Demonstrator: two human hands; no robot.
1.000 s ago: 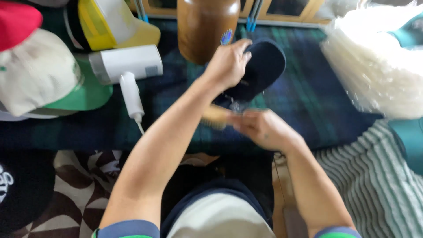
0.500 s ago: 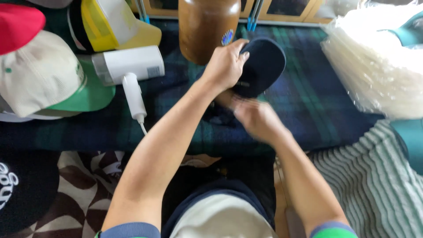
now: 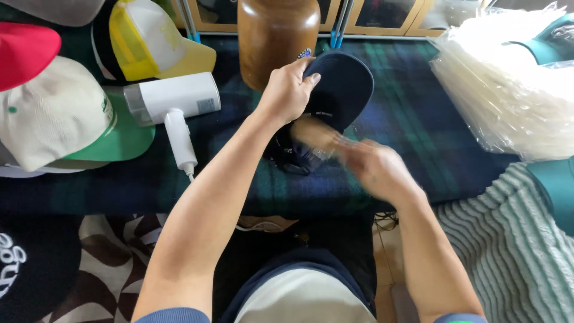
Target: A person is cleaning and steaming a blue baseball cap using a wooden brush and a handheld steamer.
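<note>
Under the left hand (image 3: 287, 93) sits a dark blue cap (image 3: 335, 90). It lies on the dark checked cloth (image 3: 412, 119), just in front of a big brown jar (image 3: 278, 36). The left hand is closed on the cap, with the fingers curled over the top edge and the thumb down the side. The right hand (image 3: 376, 167) is wrapped around a small wooden brush (image 3: 314, 134). The brush looks blurry, so I cannot tell how tight that hold is. The brush end touches the cap just below the left hand's grip.

The cap looks light and soft. It would bend and squash if you squeezed it hard. The brim is likely the stiff part, so I think that is a good place to hold. The soft round part would crumple under the fingers. It does not look slippery or easy to break.

From the left hand's grip, the brim points away from the person and a bit to the right. The round part hangs down toward the person, below the grip. So the cap's long way runs from near the person up toward the jar, and it is tipped up, not flat.

Off to the left of the grip lie a white handheld machine (image 3: 173, 98) and more caps. To the right is a pile of clear bags (image 3: 508, 84).
</note>
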